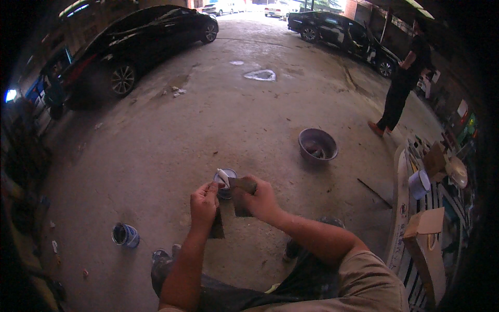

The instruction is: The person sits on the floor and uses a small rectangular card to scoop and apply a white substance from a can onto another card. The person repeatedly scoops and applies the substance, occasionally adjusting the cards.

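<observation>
My left hand pinches a dark brown sheet, perhaps sandpaper, that hangs below my fingers. My right hand grips another dark brown piece of the same material, folded over my fingers. Both hands meet in front of me above the concrete floor. Just beyond them a small round tin with a white tool sticking out stands on the floor. My knees and dark trousers show at the bottom.
A grey metal bowl sits on the floor ahead right. A small blue can lies at my left. A bench with cardboard boxes and clutter runs along the right. A person in black stands far right. Dark cars are parked behind.
</observation>
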A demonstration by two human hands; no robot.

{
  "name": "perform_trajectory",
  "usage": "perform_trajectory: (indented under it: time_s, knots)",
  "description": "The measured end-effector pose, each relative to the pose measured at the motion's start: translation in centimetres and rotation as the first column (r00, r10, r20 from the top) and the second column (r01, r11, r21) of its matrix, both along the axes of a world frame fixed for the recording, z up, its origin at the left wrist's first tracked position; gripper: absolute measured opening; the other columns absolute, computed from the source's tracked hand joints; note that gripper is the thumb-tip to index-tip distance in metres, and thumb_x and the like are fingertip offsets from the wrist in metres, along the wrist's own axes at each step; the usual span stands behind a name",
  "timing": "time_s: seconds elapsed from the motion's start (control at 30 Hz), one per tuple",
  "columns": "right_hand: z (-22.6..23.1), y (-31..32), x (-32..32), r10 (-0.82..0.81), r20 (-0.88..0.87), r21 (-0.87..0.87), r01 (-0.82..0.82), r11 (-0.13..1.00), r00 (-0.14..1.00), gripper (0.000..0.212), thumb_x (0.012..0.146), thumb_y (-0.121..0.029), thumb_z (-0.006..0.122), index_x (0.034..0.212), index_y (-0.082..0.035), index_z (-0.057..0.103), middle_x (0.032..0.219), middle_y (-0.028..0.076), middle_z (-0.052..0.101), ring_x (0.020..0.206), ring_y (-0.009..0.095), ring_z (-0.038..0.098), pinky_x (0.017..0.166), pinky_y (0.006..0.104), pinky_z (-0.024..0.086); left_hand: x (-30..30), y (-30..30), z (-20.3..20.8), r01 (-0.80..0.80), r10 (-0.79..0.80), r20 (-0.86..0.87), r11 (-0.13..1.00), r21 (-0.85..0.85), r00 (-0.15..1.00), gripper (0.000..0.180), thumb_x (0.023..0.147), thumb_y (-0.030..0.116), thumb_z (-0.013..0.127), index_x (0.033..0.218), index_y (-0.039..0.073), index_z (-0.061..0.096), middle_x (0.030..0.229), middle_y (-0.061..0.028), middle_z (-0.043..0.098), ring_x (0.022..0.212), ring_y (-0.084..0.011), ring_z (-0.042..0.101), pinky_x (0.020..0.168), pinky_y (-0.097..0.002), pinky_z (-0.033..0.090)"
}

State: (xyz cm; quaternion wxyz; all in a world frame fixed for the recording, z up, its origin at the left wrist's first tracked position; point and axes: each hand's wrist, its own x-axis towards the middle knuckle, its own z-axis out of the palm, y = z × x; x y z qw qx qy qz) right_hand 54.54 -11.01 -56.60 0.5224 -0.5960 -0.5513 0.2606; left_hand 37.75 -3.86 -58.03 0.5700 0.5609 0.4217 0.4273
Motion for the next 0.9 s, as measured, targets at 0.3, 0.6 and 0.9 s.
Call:
perform_trajectory:
  time_s: [0.3,0.6,0.9]
  knots:
    - [0.4,0.5,1.1,0.146,-0.289,0.023,-0.146,0.989,0.946,0.022,0.092,-0.015,0.072,0.105,-0.001,0.062,0.090,0.006,0.069,0.084,0.011,0.062,0.075,0.0307,0.052,0.1,-0.6,0.8,0.095,-0.084,0.184,0.994,-0.054,0.979,0.020,0.088,0.019,0.080,0.097,0.002,0.075,0.067,0.0029,0.062,0.049,-0.0038,0.046,0.046,-0.0220,0.033]
    - [0.3,0.6,0.9,0.159,-0.393,0.044,-0.154,0.987,0.906,0.021,0.093,-0.018,0.073,0.103,-0.003,0.061,0.088,0.002,0.066,0.081,0.008,0.059,0.071,0.0282,0.050,0.7,-1.3,1.5,-0.026,0.044,0.233,0.996,-0.081,0.971,0.020,0.088,0.021,0.081,0.091,0.003,0.073,0.068,0.0035,0.063,0.051,-0.0038,0.048,0.047,-0.0229,0.034]
    - [-0.2,0.6,0.9,0.123,-0.390,0.026,-0.122,0.992,0.913,0.018,0.094,-0.018,0.072,0.102,-0.004,0.062,0.085,0.001,0.066,0.076,0.007,0.059,0.066,0.0268,0.048,0.8,-1.0,-0.1,0.100,-0.098,0.208,0.995,-0.001,0.973,0.018,0.092,0.017,0.076,0.094,-0.001,0.073,0.079,-0.0015,0.070,0.066,-0.0085,0.060,0.061,-0.0247,0.048]
